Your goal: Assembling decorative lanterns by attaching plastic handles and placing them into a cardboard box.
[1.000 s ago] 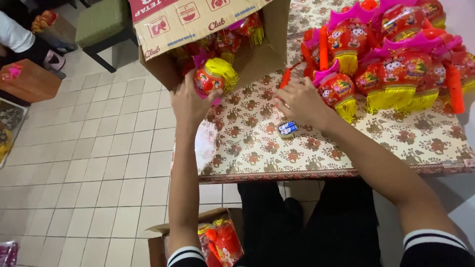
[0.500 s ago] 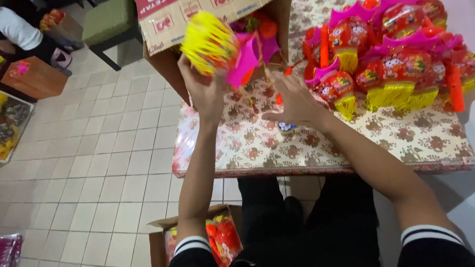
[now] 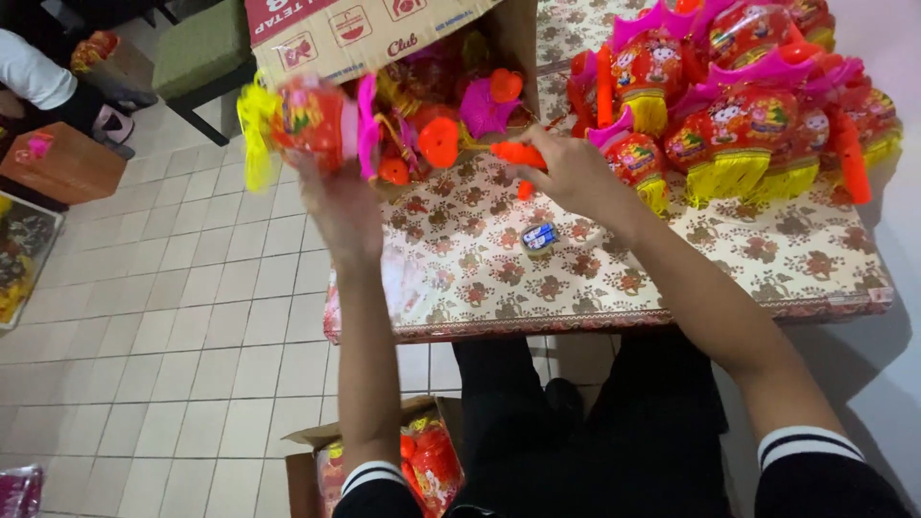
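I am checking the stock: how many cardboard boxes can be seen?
2: one open cardboard box on the table's far left, one floor box below the table edge. More may be hidden.

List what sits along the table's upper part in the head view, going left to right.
Left hand holding a red lantern with yellow fringe → open cardboard box of toys → right hand on an orange stick → pile of red lanterns with pink tops.

Toy lantern (image 3: 312, 120) in left hand (image 3: 341, 206) motion-blurred, details unreadable. Cardboard box (image 3: 365, 38) cut off by top edge. Floor box (image 3: 317, 460) partly hidden behind forearm.
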